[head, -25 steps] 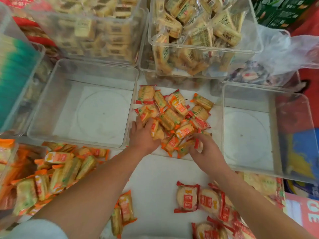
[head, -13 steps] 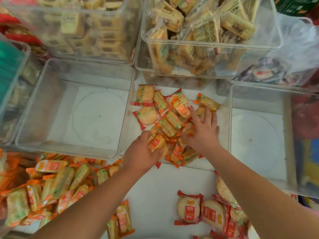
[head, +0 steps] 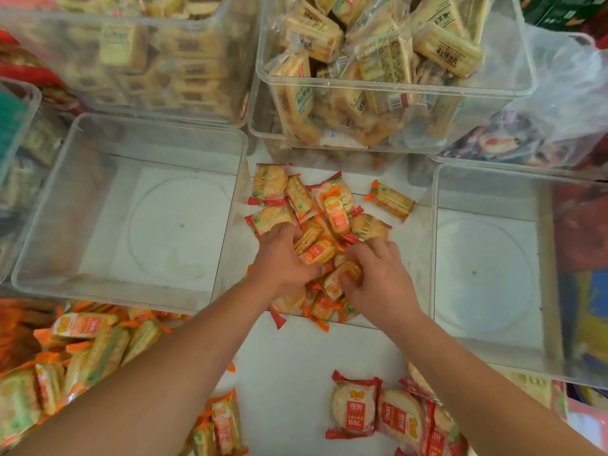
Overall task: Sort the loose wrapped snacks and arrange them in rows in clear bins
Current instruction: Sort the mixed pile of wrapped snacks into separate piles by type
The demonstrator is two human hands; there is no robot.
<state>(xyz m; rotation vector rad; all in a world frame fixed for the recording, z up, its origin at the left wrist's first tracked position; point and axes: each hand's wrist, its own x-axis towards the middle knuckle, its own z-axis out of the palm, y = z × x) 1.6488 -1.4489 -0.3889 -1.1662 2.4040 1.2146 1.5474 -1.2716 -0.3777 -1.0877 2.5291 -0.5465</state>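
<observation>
A heap of orange- and red-wrapped cracker packets (head: 324,212) lies in the middle clear bin (head: 424,232). My left hand (head: 279,261) sits on the heap's left side, fingers curled round several packets. My right hand (head: 378,274) is on the right side, its fingers curled into the packets and gripping an orange one. One orange packet (head: 391,199) lies apart at the far right of the bin. An empty clear bin (head: 49,205) stands to the left, another empty clear bin (head: 549,258) to the right.
Two clear bins of yellow biscuit packs (head: 388,60) stand behind. Loose orange packets (head: 88,353) lie at near left, red-wrapped round crackers (head: 355,409) at near right on the white table (head: 296,363). A plastic bag (head: 559,93) sits at far right.
My right hand pulled back from the far packets to the heap's near right. My left hand moved further into the heap. Both hands now gather packets together.
</observation>
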